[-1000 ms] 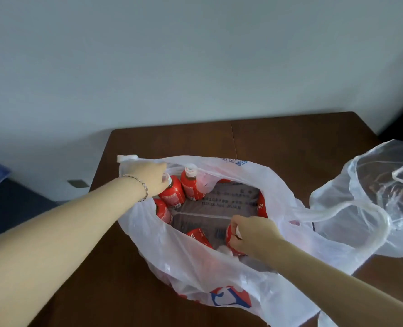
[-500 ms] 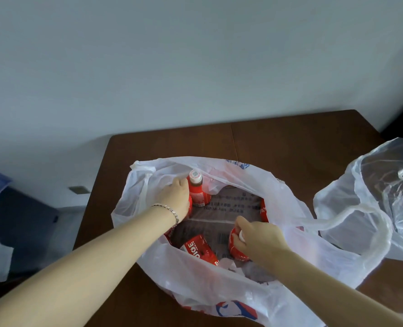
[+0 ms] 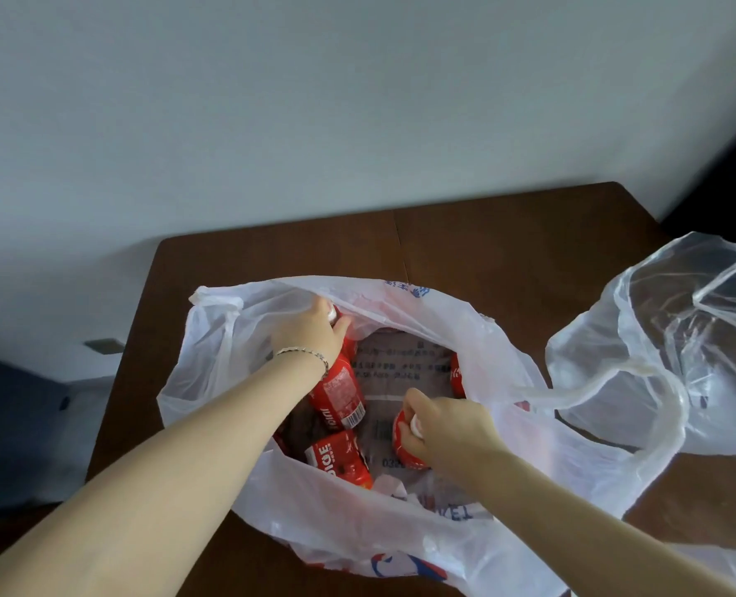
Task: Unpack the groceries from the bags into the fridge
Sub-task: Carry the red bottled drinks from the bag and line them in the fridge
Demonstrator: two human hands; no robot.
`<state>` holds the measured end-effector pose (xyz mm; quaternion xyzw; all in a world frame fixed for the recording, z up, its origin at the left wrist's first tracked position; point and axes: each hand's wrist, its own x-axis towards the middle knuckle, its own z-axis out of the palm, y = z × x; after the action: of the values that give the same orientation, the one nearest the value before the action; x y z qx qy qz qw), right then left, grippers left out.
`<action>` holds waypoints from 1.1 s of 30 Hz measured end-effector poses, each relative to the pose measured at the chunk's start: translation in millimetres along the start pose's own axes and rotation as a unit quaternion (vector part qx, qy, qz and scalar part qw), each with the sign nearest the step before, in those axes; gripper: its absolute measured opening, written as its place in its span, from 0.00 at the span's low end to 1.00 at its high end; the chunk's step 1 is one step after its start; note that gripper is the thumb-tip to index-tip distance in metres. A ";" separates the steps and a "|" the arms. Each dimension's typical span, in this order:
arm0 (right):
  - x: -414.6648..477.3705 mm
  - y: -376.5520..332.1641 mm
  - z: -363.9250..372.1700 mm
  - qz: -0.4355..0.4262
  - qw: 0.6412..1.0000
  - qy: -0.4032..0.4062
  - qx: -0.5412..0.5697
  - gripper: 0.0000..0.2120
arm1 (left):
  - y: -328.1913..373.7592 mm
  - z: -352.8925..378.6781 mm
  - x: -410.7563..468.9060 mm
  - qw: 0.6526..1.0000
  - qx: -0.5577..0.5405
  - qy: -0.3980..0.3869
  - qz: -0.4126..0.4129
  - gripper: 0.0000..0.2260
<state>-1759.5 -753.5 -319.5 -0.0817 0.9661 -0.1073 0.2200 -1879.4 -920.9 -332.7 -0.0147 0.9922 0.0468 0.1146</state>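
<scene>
The white plastic bag (image 3: 400, 532) is sitting open on the brown bench (image 3: 508, 243), its mouth spread wide, and both hands are reaching down into it. The left hand (image 3: 310, 333), with a thin bracelet (image 3: 301, 353) at the wrist, is curling its grip round the white-capped top of a tilted red bottle (image 3: 340, 389) at the bag's far left side. The cap is showing between thumb and fingers, and the labelled body is slanting down toward the viewer under the wrist. It is probably a single bottle, though the hand is covering the neck, so that is not certain.

The right hand (image 3: 448, 428) is closing its grip over the cap end of a nearer red bottle (image 3: 400, 443) in the middle of the bag — fingers curled round its top. Between the two arms a third red bottle (image 3: 338, 461) is lying on its side against the bag's near wall. A fourth red bottle (image 3: 456, 374) is showing only as a sliver at the right wall. All of them are resting on a printed grey layer (image 3: 405, 359) at the bag's bottom.

A crumpled clear bag (image 3: 680, 351) is lying just beside the white one, on the bench's right side.
</scene>
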 end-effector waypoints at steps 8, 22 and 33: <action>0.4 1.0 2.8 -0.002 1.000 0.011 0.016 0.11 | -1.6 6.9 0.8 0.997 -0.074 0.009 -0.012 0.18; -11.3 0.4 3.5 0.027 0.999 -0.011 0.031 0.22 | 12.2 -77.9 -100.3 0.963 0.175 0.165 0.124 0.26; -117.8 -9.4 -104.2 0.110 0.980 0.130 0.101 0.14 | 22.5 -173.2 -159.9 0.912 0.188 0.160 0.328 0.21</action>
<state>-1699.8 -720.5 -177.5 0.0620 0.9738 -0.1890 0.1102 -1763.8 -912.2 -126.2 0.3258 0.9368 -0.1087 -0.0669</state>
